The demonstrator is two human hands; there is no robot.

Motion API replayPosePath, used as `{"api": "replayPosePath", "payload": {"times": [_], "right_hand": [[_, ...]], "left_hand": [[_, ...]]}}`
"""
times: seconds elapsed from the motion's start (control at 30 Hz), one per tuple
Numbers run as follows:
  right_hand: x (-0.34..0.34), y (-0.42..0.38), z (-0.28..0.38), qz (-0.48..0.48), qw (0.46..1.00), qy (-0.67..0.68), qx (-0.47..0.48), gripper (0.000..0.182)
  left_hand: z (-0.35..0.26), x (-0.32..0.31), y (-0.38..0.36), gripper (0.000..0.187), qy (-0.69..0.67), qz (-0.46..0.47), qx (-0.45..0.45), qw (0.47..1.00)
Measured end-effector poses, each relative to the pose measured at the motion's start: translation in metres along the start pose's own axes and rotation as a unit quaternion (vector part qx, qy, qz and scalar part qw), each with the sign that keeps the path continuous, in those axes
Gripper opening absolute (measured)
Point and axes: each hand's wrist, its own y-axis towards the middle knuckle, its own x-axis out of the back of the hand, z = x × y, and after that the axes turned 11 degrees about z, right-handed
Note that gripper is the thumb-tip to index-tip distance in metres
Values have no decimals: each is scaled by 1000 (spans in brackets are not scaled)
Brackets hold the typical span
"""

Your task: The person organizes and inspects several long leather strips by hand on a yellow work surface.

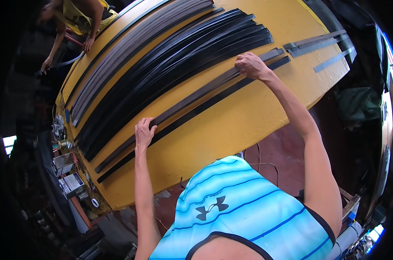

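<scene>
On the near half of the yellow table (pixel 231 125), a long grey strip (pixel 192 97) lies lengthwise, running from lower left to upper right. Both hands are on it. Left hand (pixel 143 133) presses down near the strip's lower-left stretch, fingers spread flat, palm down, gripping nothing. Right hand (pixel 251 66) sits on the strip's upper-right stretch, fingers curled over it; whether it pinches the strip or only presses, cannot tell.

Just beside this strip, on the side nearer the person, a black strip (pixel 196 110) lies parallel, almost touching along its length. Both reach nearly the table's full length.

Beyond them, farther from the person, a wide bundle of black strips (pixel 170 71) lies packed side by side, fanned slightly at the right end. Past that, a band of grey strips (pixel 131 47) runs along the far edge of the table.

At the table's right end, a few short grey pieces (pixel 317 43) lie apart from the rest.

Upper left, another person (pixel 82 17) in a yellow top stands at the far edge, one hand resting by the grey band, the other low, holding a thin strip end.

Lower left, beneath the table edge, clutter of small boxes (pixel 69 173) and tools, too small to identify.
</scene>
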Motion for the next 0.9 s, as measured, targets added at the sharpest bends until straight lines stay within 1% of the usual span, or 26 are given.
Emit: {"api": "replayPosePath", "payload": {"times": [0.07, 0.13, 0.2, 0.27, 0.33, 0.37, 0.4, 0.47, 0.5, 0.53, 0.6, 0.63, 0.67, 0.7, 0.73, 0.77, 0.8, 0.83, 0.87, 0.9], "right_hand": [[32, -2, 7, -31, 999, 43, 7, 27], [79, -8, 22, -73, 993, 88, 37, 36], [130, -12, 49, -98, 987, 123, 43, 36], [174, -17, 72, -161, 979, 86, 90, 34], [214, -26, 91, -218, 969, 43, 109, 32], [238, -34, 97, -217, 968, -1, 127, 34], [244, -39, 100, -202, 975, 48, 80, 34], [299, -59, 139, -216, 970, 13, 108, 35], [306, -66, 148, -236, 966, 7, 105, 34], [310, -70, 150, -234, 967, 1, 98, 34], [314, -81, 146, -221, 973, -52, 35, 34], [311, -88, 143, -198, 979, -44, -11, 37], [306, -94, 137, -196, 979, -47, -16, 37], [298, -101, 132, -185, 978, -89, -35, 33], [286, -109, 119, -175, 974, -130, -55, 28], [244, -115, 57, -192, 965, -174, -28, 35], [236, -121, 75, -184, 967, -159, -75, 35], [224, -126, 71, -175, 972, -138, -77, 35], [209, -131, 66, -168, 976, -117, -79, 35], [192, -135, 66, -155, 983, -56, -83, 37]], "left_hand": [[1, 1, 0, 43, -13, -5, 3, 1000], [2, 2, 0, 49, -59, 14, 19, 998], [4, 6, -2, 51, -56, 18, 23, 998], [14, 7, -7, 53, -54, 24, 23, 998], [34, 4, -17, 51, -20, -37, 8, 999], [45, 8, -27, 47, -21, -36, 14, 999], [62, 11, -38, 44, -16, -37, 14, 999], [86, 27, -72, 35, -6, -49, 48, 998], [107, 30, -92, 33, 12, -69, 59, 996], [133, 30, -111, 34, 38, -95, 84, 991], [182, 40, -156, 36, 100, -141, 136, 976], [218, 42, -182, 36, 112, -173, 158, 966], [226, 59, -210, 36, 123, -193, 191, 955], [260, 65, -237, 32, 131, -232, 205, 942], [280, 72, -261, 28, 161, -264, 247, 918], [293, 82, -285, 24, 150, -287, 260, 909], [297, 93, -305, 26, 170, -312, 218, 909], [294, 101, -323, 29, 200, -302, 203, 910], [271, 109, -333, 34, 220, -267, 211, 914], [273, 106, -345, 37, 231, -253, 200, 918]]}}
